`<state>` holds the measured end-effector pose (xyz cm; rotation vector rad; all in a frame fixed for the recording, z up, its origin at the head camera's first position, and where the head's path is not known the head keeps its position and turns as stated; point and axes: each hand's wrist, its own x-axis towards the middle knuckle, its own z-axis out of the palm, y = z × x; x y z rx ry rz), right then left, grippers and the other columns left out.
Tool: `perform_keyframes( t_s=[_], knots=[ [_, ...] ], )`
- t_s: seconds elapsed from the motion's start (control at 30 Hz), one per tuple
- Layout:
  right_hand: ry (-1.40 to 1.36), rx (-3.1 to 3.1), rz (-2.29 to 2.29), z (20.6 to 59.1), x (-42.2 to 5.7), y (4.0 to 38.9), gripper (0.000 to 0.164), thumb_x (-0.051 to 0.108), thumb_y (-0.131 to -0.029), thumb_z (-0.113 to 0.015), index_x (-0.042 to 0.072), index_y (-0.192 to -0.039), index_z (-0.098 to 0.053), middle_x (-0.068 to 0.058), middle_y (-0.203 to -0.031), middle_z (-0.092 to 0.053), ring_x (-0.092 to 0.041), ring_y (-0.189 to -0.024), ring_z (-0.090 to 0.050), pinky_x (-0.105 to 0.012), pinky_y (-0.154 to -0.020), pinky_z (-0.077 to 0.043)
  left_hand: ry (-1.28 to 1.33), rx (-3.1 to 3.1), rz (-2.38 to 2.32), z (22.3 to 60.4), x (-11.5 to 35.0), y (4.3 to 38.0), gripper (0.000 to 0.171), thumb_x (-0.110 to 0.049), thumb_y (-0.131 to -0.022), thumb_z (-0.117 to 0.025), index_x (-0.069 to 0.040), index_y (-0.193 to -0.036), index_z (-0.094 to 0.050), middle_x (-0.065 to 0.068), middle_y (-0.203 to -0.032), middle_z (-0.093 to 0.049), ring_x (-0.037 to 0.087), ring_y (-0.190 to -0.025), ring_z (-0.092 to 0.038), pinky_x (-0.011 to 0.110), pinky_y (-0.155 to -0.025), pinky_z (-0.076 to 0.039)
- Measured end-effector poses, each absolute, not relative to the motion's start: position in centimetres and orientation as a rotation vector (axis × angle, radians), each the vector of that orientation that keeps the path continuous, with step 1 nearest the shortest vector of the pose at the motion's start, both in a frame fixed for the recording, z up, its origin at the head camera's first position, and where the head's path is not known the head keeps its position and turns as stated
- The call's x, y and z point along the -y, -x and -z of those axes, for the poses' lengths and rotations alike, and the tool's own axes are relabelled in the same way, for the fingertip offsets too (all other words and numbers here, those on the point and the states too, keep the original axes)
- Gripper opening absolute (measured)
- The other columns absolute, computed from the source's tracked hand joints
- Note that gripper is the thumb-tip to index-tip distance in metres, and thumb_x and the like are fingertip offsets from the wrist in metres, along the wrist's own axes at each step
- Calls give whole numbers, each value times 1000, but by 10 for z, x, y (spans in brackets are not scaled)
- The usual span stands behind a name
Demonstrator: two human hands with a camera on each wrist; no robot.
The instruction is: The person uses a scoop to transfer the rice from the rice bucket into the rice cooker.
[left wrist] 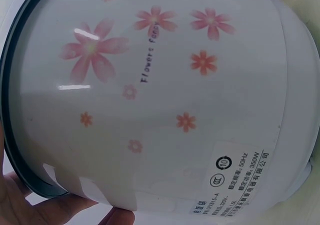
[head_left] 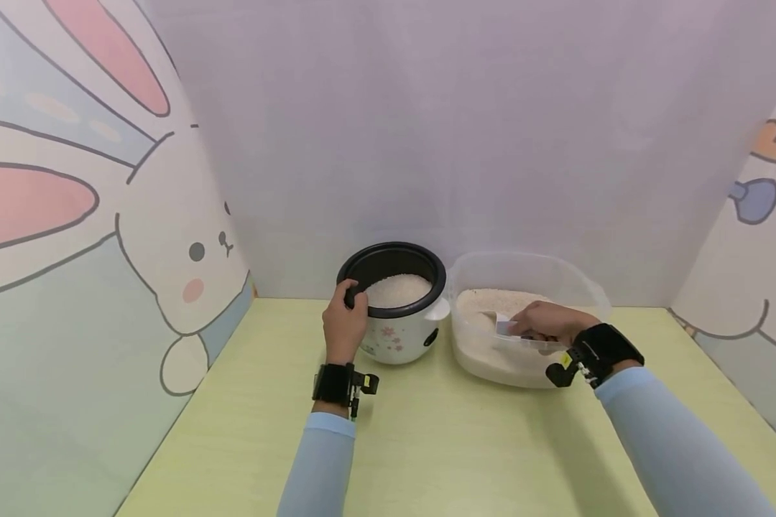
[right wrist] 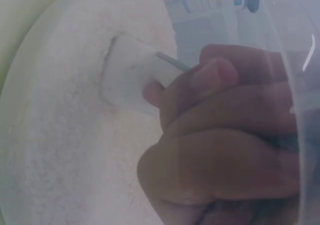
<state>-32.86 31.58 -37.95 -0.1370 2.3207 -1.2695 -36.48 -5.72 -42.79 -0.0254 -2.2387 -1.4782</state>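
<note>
A white rice cooker (head_left: 394, 341) with pink flowers and a black rim stands on the table, white rice (head_left: 399, 291) inside it. My left hand (head_left: 345, 327) grips its rim at the near left; in the left wrist view, fingertips (left wrist: 117, 216) lie against the printed outer wall (left wrist: 150, 110). To its right is a clear plastic tub (head_left: 524, 264) partly filled with rice (head_left: 491, 355). My right hand (head_left: 546, 321) reaches into that tub and holds a white scoop (head_left: 506, 327) by its handle. The right wrist view, through the tub's wall, shows the scoop's cup (right wrist: 127, 70) in the rice.
Both vessels stand side by side near the back edge of the pale green table (head_left: 427, 445). A plain pale curtain (head_left: 427, 129) hangs behind them. Panels with a cartoon rabbit (head_left: 168, 258) rise on the left and right sides.
</note>
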Motion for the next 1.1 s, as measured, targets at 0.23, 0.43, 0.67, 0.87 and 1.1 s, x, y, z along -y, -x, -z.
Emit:
perform_keyframes(
  t_s=[0.23,0.43,0.67,0.87,1.1],
  knots=[
    [164,-2242,1345,379,-319,327,40,19,-105,-52,-12,-130,-57,1,-68,-48,-10,-50,-30,-26,-51,-30,35,2241,1482,428,58,366,35,-24,-101,-55,-14,-133,-64,14,-95,-64,25,-66,-48,35,-60,-38],
    [251,-2135,1441,378,-326,327,45,18,-109,-45,-16,-139,-43,1,-71,-46,-10,-52,-23,-29,-52,-22,39,2243,1481,427,58,365,35,-26,-101,-54,-14,-133,-64,15,-96,-64,25,-65,-48,35,-60,-38],
    [249,-1980,1618,382,-331,331,31,17,-111,-38,-9,-126,-48,4,-71,-45,-8,-51,-24,-29,-53,-19,40,2240,1496,427,60,362,38,-30,-101,-52,-14,-133,-63,12,-87,-60,23,-63,-47,35,-60,-38],
    [275,-1743,1814,383,-335,332,29,16,-113,-31,-4,-129,-43,5,-73,-43,-8,-54,-22,-25,-53,-22,42,2229,1497,428,60,362,36,-26,-101,-54,-12,-132,-64,11,-83,-57,22,-61,-45,34,-58,-37],
    [299,-1580,1930,382,-338,332,32,17,-113,-27,-2,-129,-48,5,-74,-45,-8,-56,-19,-22,-53,-23,57,2228,1488,428,59,363,38,-27,-100,-54,-12,-133,-64,12,-84,-59,21,-59,-44,34,-57,-36]
  ],
)
